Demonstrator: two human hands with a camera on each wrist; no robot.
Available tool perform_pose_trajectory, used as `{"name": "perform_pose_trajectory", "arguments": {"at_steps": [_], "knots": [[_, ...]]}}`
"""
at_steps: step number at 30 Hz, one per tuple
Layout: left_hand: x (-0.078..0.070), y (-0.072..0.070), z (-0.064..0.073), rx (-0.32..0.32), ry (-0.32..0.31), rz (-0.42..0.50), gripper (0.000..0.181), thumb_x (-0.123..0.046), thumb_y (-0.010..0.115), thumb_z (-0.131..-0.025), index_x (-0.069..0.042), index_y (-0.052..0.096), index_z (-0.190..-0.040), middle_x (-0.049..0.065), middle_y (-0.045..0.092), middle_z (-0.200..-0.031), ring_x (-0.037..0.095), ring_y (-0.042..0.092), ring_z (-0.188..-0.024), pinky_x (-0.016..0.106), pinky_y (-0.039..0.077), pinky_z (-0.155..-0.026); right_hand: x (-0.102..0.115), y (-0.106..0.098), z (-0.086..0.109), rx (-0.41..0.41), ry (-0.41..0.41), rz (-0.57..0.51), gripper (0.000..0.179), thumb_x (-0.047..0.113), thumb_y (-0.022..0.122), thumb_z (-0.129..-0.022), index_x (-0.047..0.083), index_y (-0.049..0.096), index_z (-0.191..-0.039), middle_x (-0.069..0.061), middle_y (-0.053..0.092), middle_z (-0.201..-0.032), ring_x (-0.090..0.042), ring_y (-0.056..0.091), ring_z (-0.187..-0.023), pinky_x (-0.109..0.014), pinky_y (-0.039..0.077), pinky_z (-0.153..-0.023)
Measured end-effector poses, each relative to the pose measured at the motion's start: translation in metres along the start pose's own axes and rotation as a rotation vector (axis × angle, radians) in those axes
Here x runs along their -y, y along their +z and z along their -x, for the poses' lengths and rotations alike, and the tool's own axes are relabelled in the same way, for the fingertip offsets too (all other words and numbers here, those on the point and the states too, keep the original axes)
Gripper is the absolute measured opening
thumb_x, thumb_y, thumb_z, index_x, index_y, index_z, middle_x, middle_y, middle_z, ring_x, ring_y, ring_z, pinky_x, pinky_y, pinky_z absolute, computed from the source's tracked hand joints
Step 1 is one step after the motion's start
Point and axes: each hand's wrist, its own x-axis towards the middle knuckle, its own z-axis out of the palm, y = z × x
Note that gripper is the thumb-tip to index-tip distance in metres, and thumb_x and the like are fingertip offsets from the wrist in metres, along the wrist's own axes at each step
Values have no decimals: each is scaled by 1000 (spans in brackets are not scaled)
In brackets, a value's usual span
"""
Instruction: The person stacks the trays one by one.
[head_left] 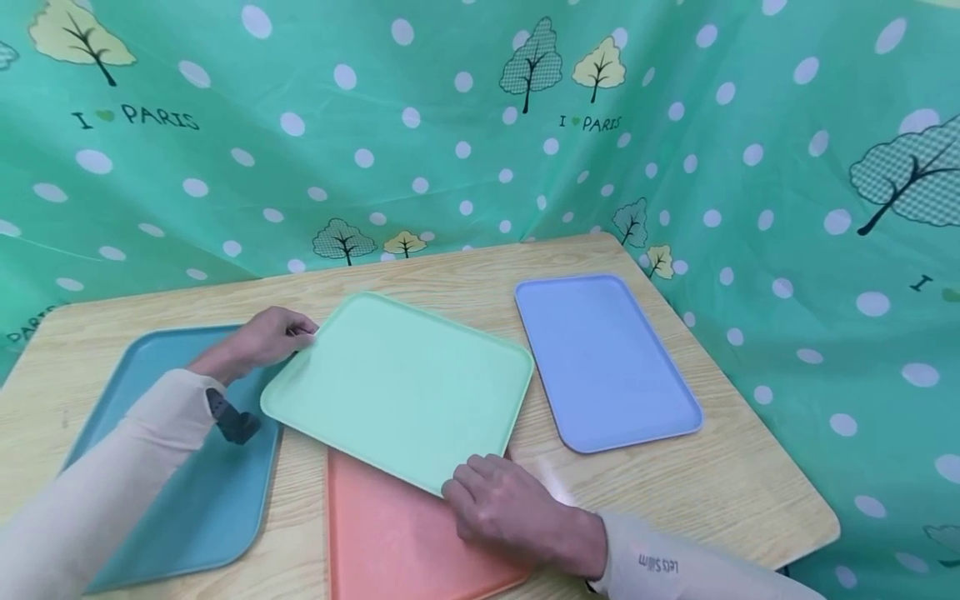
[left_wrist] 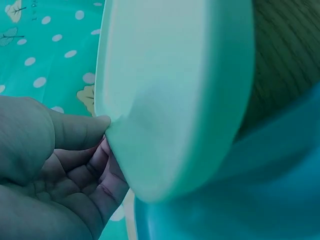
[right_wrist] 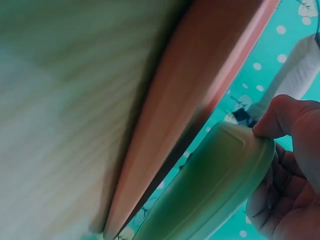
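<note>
A light green tray [head_left: 405, 383] is held between both hands, turned at an angle above the table. My left hand [head_left: 272, 337] pinches its left edge, thumb on the rim and fingers beneath, as the left wrist view shows on the green tray [left_wrist: 155, 110]. At the near right corner my right hand [head_left: 510, 508] grips the rim, thumb on one side and curled fingers on the other. Under the green tray lies a coral-red tray [head_left: 397, 525], its far part hidden. Beneath my left forearm is a teal tray [head_left: 202, 492].
On the right side of the wooden table [head_left: 645, 483] lies a periwinkle blue tray [head_left: 607, 358]. A green polka-dot cloth [head_left: 420, 142] with tree prints hangs along the table's back and right sides. The table's rounded right corner is at the lower right.
</note>
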Motion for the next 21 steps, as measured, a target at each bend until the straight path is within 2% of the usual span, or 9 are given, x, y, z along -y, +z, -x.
{"name": "perform_pose_trajectory", "arguments": {"at_steps": [5, 13, 21], "knots": [[-1, 2, -1, 14, 14, -1, 30, -6, 52, -99, 12, 61, -120, 22, 65, -105, 22, 56, -85, 29, 47, -69, 12, 1, -2, -8, 6, 1, 29, 4, 30, -85, 18, 50, -69, 8, 41, -61, -6, 33, -53, -16, 20, -50], [-1, 5, -3, 51, 19, 23, 27, -8, 54, -99, 9, 63, -118, 18, 66, -101, 19, 54, -81, 30, 46, -66, 29, 2, -4, 18, 15, -27, 34, 3, 24, -86, 19, 44, -63, 9, 37, -58, -5, 31, -50, -15, 16, -50], [-4, 10, -4, 83, 38, 24, 25, -5, 55, -98, 8, 65, -117, 19, 68, -102, 19, 56, -80, 30, 47, -66, 45, 4, -6, 0, 54, -123, 27, 6, 25, -77, 20, 37, -58, 11, 29, -52, -1, 15, -51, -11, 9, -50]]}}
